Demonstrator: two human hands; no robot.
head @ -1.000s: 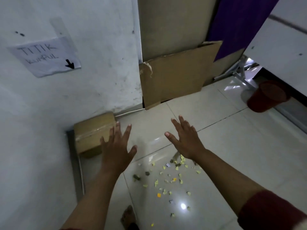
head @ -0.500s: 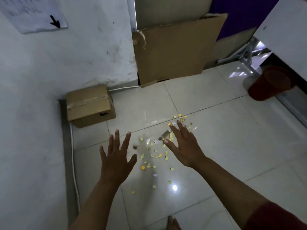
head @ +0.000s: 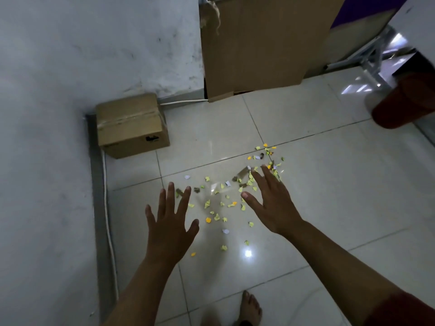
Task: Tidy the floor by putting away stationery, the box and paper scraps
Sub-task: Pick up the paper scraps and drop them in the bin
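Both hands, the left hand (head: pixel 170 222) and right hand (head: pixel 270 203), hover spread and empty above paper scraps (head: pixel 226 201) still strewn across the tiled floor (head: pixel 329 184), the taped cardboard box (head: pixel 131 125) sitting against the wall, cleanup seemingly barely begun.

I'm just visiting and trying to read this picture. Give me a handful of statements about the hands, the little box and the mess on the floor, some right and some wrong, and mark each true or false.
1. Both the left hand and the right hand have spread fingers and hold nothing. True.
2. The cardboard box sits in the corner by the wall and is taped shut. True.
3. The paper scraps are gathered in one neat pile. False: they lie scattered over the floor tiles.
4. The left hand grips the cardboard box. False: it is apart from the box.
5. A white cable runs along the foot of the wall. True.
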